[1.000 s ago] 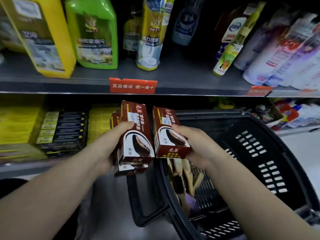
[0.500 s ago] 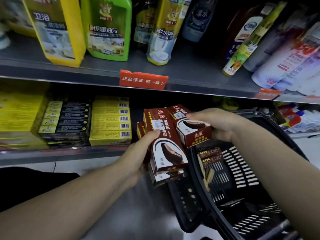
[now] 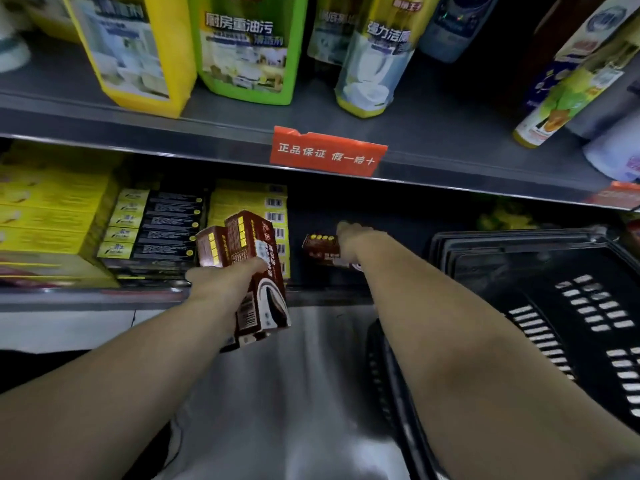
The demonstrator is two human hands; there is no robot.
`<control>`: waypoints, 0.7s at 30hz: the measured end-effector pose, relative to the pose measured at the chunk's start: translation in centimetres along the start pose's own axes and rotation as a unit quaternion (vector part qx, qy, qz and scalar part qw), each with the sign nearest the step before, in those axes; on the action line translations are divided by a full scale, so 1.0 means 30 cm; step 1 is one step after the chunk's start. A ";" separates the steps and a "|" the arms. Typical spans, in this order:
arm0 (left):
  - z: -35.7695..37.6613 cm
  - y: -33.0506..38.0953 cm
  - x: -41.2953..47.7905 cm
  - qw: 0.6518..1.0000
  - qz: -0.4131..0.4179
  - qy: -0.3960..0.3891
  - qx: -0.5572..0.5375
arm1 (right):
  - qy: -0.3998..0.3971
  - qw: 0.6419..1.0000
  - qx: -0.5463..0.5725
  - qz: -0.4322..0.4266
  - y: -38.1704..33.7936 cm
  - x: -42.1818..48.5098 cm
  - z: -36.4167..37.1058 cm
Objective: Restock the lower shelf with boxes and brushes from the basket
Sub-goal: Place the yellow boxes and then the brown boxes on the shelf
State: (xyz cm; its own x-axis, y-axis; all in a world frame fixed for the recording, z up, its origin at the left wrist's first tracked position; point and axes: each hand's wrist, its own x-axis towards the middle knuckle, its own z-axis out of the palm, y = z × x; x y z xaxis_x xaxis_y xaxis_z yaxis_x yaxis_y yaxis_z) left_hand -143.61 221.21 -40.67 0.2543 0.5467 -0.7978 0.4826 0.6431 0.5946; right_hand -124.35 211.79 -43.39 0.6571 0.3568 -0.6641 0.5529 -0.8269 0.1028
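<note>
My left hand (image 3: 221,282) grips a small stack of dark red boxes (image 3: 252,271) with a shoe picture, held upright just in front of the lower shelf (image 3: 86,296). My right hand (image 3: 349,237) reaches into the dark gap of that shelf and holds one more red box (image 3: 320,247), lying flat, to the right of the yellow boxes. The black plastic basket (image 3: 519,268) stands at the right, beside my right forearm; its contents are hidden from here.
Stacks of yellow boxes (image 3: 249,209) and black-and-yellow boxes (image 3: 156,226) fill the lower shelf's left part. The upper shelf carries cleaner bottles (image 3: 242,46) and a red price tag (image 3: 327,155) on its edge. Dark room remains on the lower shelf around the red box.
My right hand has carried its red box away from the basket and into the lower shelf. The left hand with its stack rose slightly toward the shelf; the view moved closer.
</note>
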 end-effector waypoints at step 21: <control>0.051 0.050 0.057 0.999 0.033 -0.038 0.009 | -0.075 0.980 -0.051 -0.177 0.045 0.167 0.096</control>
State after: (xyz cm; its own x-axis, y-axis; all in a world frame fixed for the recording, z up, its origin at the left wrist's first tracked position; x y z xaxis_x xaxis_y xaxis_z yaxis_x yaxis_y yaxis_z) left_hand -141.18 222.29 -41.29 0.3491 0.5449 -0.7624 0.4771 0.5969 0.6450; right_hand -121.80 211.21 -48.71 0.3358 0.5398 -0.7719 0.7860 -0.6121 -0.0861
